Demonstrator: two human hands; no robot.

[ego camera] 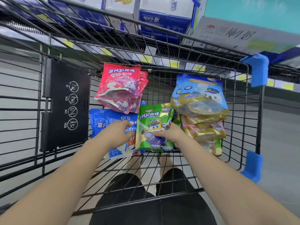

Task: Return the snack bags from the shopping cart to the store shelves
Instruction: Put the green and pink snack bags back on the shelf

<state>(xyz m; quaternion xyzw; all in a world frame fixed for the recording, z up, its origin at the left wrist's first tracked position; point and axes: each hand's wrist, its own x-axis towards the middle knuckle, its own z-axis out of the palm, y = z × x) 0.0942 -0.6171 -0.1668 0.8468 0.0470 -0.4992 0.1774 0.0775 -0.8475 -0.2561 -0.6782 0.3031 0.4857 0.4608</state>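
Blue-and-white boxed cases [164, 21] are stacked along the top edge, with a grey printed case [235, 34] tilted just right of them. Yellow price labels [173, 64] run in a row below. Black shorts [146, 208] fill the bottom edge.

Cart [260, 119]: seat flap [65, 103] on left wall. In basket: far-left stack [120, 88], near-left stack [112, 120] before it, centre bag [154, 125] overlapping that stack's right edge, right stack [201, 111]. Shelves [146, 59] with boxes [162, 21] beyond far wall.

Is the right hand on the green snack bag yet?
Touching. The head view shows the right hand gripping the green snack bag, its fingers curled over the bag's right edge.
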